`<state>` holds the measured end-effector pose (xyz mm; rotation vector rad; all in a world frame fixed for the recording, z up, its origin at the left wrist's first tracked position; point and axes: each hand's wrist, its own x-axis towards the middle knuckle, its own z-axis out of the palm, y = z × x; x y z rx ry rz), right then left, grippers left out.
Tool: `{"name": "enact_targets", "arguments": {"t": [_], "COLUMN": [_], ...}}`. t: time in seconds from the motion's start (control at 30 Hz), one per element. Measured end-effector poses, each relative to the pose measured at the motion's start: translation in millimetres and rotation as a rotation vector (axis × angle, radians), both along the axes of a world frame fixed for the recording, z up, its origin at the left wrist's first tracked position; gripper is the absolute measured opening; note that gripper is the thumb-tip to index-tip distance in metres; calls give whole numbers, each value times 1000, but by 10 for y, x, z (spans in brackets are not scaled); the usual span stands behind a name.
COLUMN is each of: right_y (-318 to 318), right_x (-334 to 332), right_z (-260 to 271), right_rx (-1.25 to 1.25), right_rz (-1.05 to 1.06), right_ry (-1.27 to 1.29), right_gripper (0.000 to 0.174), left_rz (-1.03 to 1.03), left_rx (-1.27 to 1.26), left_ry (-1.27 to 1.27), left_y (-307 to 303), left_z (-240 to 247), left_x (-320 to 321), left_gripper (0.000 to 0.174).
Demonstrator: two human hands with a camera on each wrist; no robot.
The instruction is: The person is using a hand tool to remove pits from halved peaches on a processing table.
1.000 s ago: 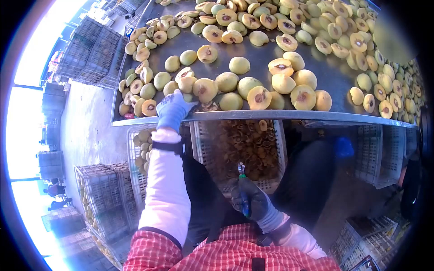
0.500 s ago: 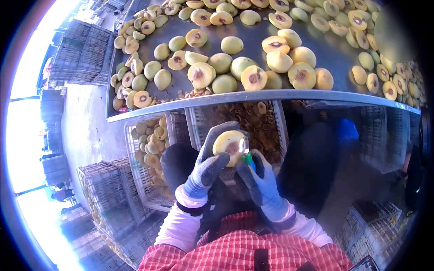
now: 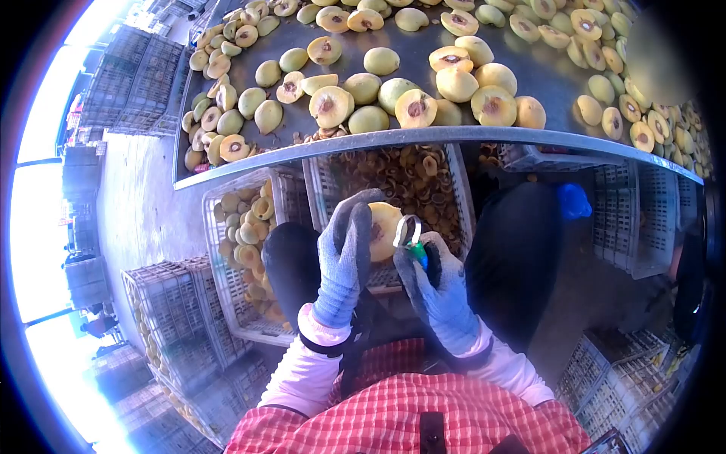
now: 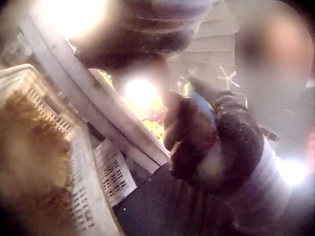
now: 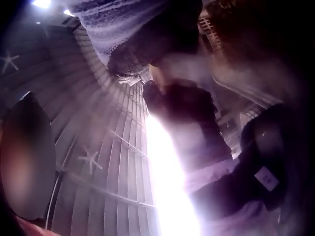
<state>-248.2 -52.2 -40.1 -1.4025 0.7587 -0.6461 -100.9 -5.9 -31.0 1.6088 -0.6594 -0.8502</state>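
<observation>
In the head view my gloved left hand (image 3: 344, 257) grips a yellow peach half (image 3: 384, 231) in front of the lap, its fingers covering the left side of the fruit. My gloved right hand (image 3: 442, 295) is curled round the green-and-blue handle of a pitting tool (image 3: 417, 252). The tool's looped metal blade is at the right edge of the peach half. In the left wrist view, the right hand (image 4: 226, 142) shows with the blue handle (image 4: 204, 110) in its fist. Glare and dark gloves hide most of the fruit in both wrist views.
Many peach halves (image 3: 330, 106) lie on the metal table (image 3: 454, 138), whose raised edge runs beyond the hands. Below stands a crate (image 3: 463, 200) of brown scraps, beside a crate (image 3: 227, 303) of peach halves. Stacked crates (image 3: 178, 325) stand at left, more at right.
My left hand has come from the table's edge to the lap with a peach half, which has since turned in its grip. The right hand has raised the pitting tool to the fruit.
</observation>
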Motion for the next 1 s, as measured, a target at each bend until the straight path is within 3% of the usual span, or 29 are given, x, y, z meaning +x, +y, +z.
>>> {"name": "enact_targets", "arguments": {"t": [0.03, 0.07, 0.17, 0.23, 0.3, 0.4, 0.47, 0.53, 0.63, 0.7, 0.83, 1.0], "right_y": [-16, -26, 0, -9, -115, -266, -237, -206, -50, 57, 176, 202], "right_x": [-33, -60, -12, -14, -53, -162, -153, -108, -170, -169, -152, -136], "right_z": [50, 50, 16, -160, -153, -76, -86, -148, 16, 154, 1, -38], "right_rx": [-51, -150, 177, 157, 280, 307, 246, 69, 4, -190, -232, -293], "right_rz": [1, 66, -21, -99, -143, -25, -5, -72, -118, 8, -18, -100], "right_ry": [37, 86, 47, -44, -174, -203, -218, -170, -119, 77, 84, 60], "right_gripper": [19, 23, 28, 28, 27, 24, 21, 16, 9, 15, 21, 22], "left_rz": [-5, 5, 86, 61, -51, -296, -484, -326, -62, 78, 251, 314], "left_rx": [-1, -54, -60, -100, -22, 247, 235, 214, 114, 33, -50, -132], "left_ry": [-48, 65, 160, 8, -87, 217, 114, 57, 71, 103, 177, 134], "left_y": [4, -20, -12, 1, 100, 181, 154, 143, 120, 100, 115, 89], "left_z": [13, 80, 94, 137, 108, 260, 247, 202, 209, 224, 93, 63], "left_x": [-6, -59, -188, -299, -253, 37, 88, 16, -176, -317, -526, -676], "left_gripper": [40, 40, 39, 34, 29, 34, 38, 38, 34, 32, 32, 29]}}
